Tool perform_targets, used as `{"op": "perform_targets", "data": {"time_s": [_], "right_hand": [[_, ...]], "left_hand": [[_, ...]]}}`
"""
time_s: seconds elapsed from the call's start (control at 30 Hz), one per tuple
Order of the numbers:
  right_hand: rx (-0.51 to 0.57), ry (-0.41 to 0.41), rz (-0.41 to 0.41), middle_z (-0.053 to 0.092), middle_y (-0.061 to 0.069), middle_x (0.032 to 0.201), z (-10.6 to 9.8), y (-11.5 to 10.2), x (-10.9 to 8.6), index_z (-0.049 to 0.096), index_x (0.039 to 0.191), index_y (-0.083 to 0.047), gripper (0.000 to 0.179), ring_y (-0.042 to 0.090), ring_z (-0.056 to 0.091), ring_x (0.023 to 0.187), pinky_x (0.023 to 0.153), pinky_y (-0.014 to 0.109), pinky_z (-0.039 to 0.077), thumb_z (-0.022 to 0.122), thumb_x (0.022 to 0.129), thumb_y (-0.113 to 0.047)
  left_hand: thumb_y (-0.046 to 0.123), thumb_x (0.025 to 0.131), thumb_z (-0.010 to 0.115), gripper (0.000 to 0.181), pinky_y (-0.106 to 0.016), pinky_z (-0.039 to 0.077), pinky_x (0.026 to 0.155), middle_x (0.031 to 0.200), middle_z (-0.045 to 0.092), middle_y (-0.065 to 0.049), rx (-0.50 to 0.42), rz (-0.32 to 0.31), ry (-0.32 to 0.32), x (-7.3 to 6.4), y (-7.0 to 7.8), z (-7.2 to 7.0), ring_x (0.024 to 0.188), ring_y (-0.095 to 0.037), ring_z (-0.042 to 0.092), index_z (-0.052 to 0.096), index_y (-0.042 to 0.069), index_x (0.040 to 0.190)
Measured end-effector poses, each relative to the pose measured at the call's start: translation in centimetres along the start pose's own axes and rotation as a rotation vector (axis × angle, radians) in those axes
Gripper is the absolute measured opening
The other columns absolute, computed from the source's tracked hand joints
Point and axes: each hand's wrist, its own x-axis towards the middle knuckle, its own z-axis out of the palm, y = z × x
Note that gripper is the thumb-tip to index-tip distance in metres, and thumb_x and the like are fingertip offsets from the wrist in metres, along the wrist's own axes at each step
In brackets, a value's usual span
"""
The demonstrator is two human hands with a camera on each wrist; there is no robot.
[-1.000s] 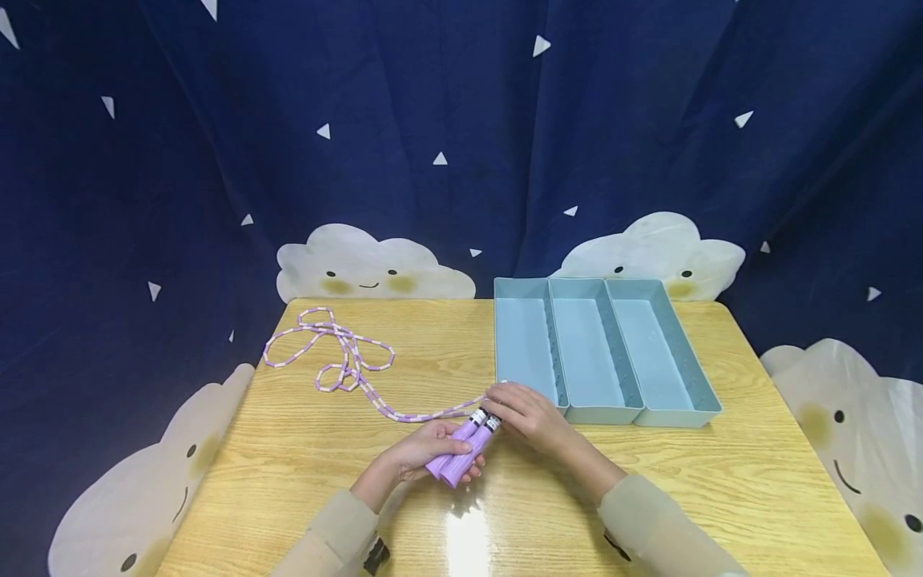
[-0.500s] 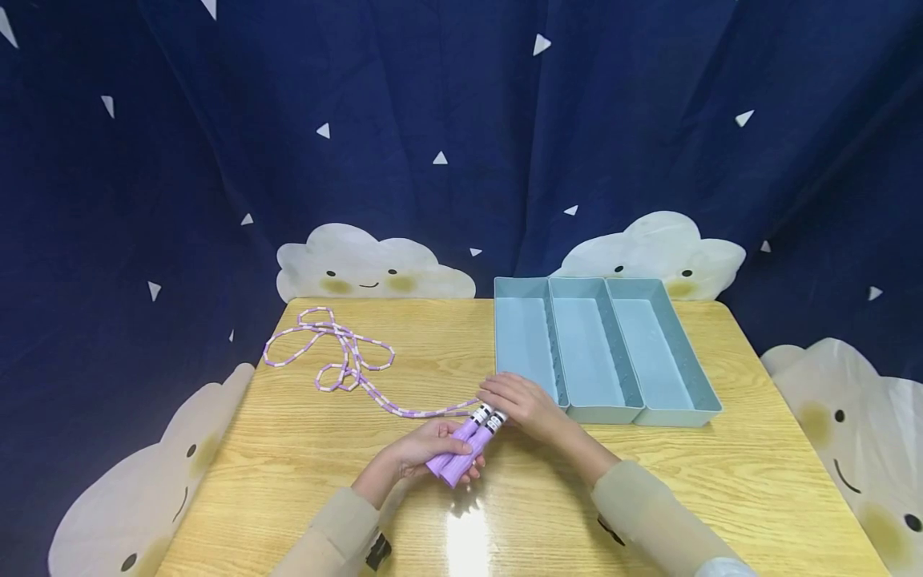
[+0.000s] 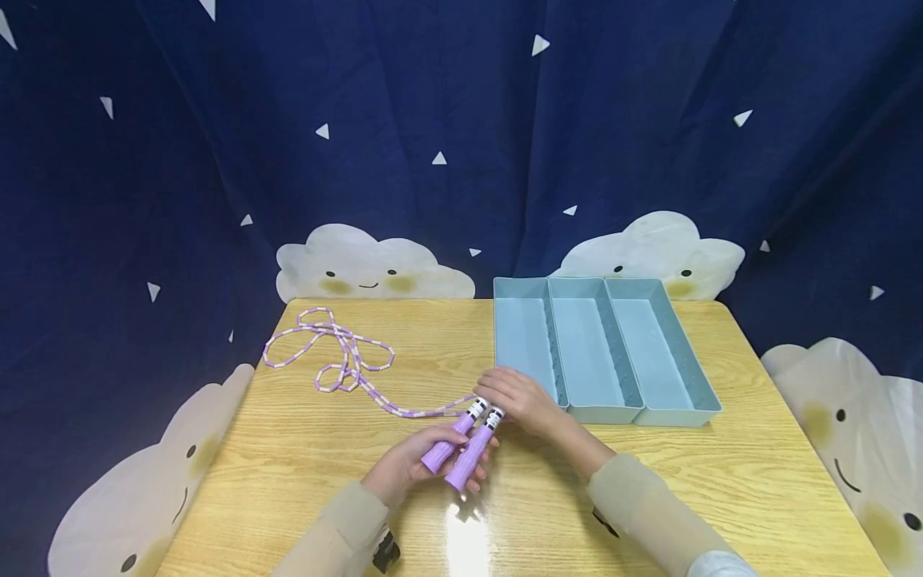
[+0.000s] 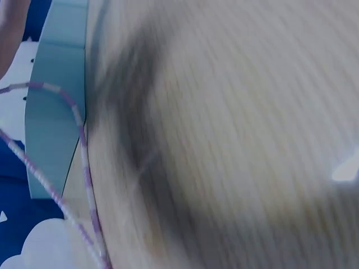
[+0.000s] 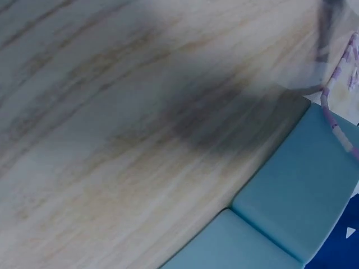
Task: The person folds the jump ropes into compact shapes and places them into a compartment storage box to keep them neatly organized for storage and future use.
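Note:
A jump rope with two lilac handles (image 3: 469, 458) and a cord of purple and white beads (image 3: 372, 393) is in the head view. My left hand (image 3: 413, 460) holds both handles, which lie side by side and slightly spread. At their black-and-white upper ends, my right hand (image 3: 525, 402) grips the rope; its fingertips are partly hidden. From there the doubled cord runs left and lies in loose loops on the table. Beaded cord (image 4: 88, 174) hangs in the left wrist view, and a strand (image 5: 332, 119) shows in the right wrist view.
Three joined blue-grey trays (image 3: 593, 344) stand on the wooden table (image 3: 764, 481), right behind my right hand. Their outer walls (image 5: 297, 179) show in the right wrist view. A navy curtain (image 3: 404, 88) with clouds and triangles hangs behind the table.
The two handles have spread a little apart in my left hand, where they lay together before. My right hand has shifted slightly left along the handle ends. The looped cord has stayed still.

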Motion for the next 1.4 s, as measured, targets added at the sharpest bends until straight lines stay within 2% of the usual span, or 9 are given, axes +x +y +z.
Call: {"op": "perform_targets", "data": {"time_s": [0.07,0.17,0.3,0.47,0.73,0.93,1.07,1.23,1.4], "right_hand": [[-0.007,0.014,-0.010,0.063,0.011,0.108,0.0,0.1,0.1,0.061,0.108,-0.002,0.025,0.026,0.058,0.103,0.092,0.040,0.046,0.042,0.093,-0.008],[-0.011,0.024,-0.023,0.063,0.011,0.107,0.0,0.4,0.2,0.061,0.107,-0.001,0.025,0.026,0.059,0.103,0.092,0.041,0.046,0.042,0.092,-0.006],[-0.023,0.040,-0.045,0.064,0.011,0.105,0.0,0.6,0.3,0.061,0.105,-0.001,0.025,0.026,0.059,0.102,0.091,0.041,0.047,0.040,0.093,-0.006],[-0.047,0.072,-0.076,0.065,0.011,0.103,0.0,0.8,0.4,0.063,0.103,-0.001,0.027,0.026,0.060,0.100,0.091,0.040,0.047,0.038,0.094,-0.005],[-0.076,0.089,-0.100,0.065,0.009,0.102,0.0,1.0,0.6,0.064,0.101,-0.002,0.030,0.024,0.061,0.098,0.092,0.037,0.047,0.034,0.096,-0.004],[-0.074,0.095,-0.123,0.065,0.009,0.100,-0.3,1.1,1.0,0.063,0.101,-0.002,0.026,0.023,0.061,0.094,0.090,0.035,0.048,0.038,0.095,-0.006],[0.004,0.089,-0.104,0.064,0.009,0.099,-0.7,1.3,1.3,0.061,0.102,-0.001,0.020,0.023,0.061,0.093,0.090,0.034,0.048,0.054,0.084,-0.006],[0.169,0.126,-0.039,0.062,0.011,0.097,-1.0,1.4,1.8,0.062,0.100,-0.001,0.037,0.024,0.060,0.091,0.087,0.033,0.049,0.068,0.064,-0.001],[0.303,0.195,0.063,0.061,0.012,0.095,-1.1,1.4,2.3,0.063,0.098,0.000,0.034,0.026,0.060,0.088,0.086,0.030,0.050,0.069,0.065,-0.001]], "left_hand": [[0.018,0.093,0.031,0.035,-0.035,0.051,0.082,0.102,0.054,-0.001,-0.051,-0.004,-0.075,0.1,0.1,0.3,0.088,-0.015,0.060,0.041,0.005,0.124],[0.027,0.091,0.038,0.036,-0.027,0.050,0.075,0.100,0.051,0.002,-0.086,-0.016,-0.123,0.4,0.1,0.4,0.081,-0.010,0.057,0.042,0.009,0.122],[0.028,0.088,0.042,0.031,-0.018,0.045,0.064,0.096,0.048,0.003,-0.086,-0.028,-0.101,0.7,-0.1,0.1,0.070,-0.006,0.049,0.043,0.013,0.115],[0.027,0.088,0.042,0.025,-0.023,0.044,0.069,0.089,0.048,0.005,-0.090,-0.042,-0.074,0.8,-0.4,-0.3,0.069,-0.007,0.049,0.045,0.017,0.110],[0.022,0.089,0.040,0.018,-0.014,0.033,0.052,0.077,0.043,0.007,-0.117,-0.057,-0.117,0.7,0.3,0.2,0.057,-0.003,0.035,0.042,0.015,0.105],[0.020,0.090,0.041,0.015,-0.013,0.028,0.050,0.076,0.042,0.009,-0.091,-0.075,-0.153,0.6,1.4,1.4,0.055,-0.002,0.032,0.041,0.015,0.104],[0.020,0.089,0.042,0.014,-0.012,0.028,0.050,0.075,0.039,0.009,-0.075,-0.082,-0.178,0.5,1.9,1.8,0.055,-0.002,0.032,0.039,0.015,0.103],[0.020,0.088,0.044,0.017,-0.011,0.029,0.048,0.074,0.036,0.008,-0.078,-0.096,-0.187,0.4,2.1,1.7,0.053,-0.002,0.029,0.038,0.015,0.103],[0.015,0.088,0.038,0.017,-0.012,0.030,0.047,0.074,0.037,0.007,-0.051,-0.091,-0.175,0.1,2.3,1.5,0.053,-0.002,0.031,0.038,0.013,0.104]]}}
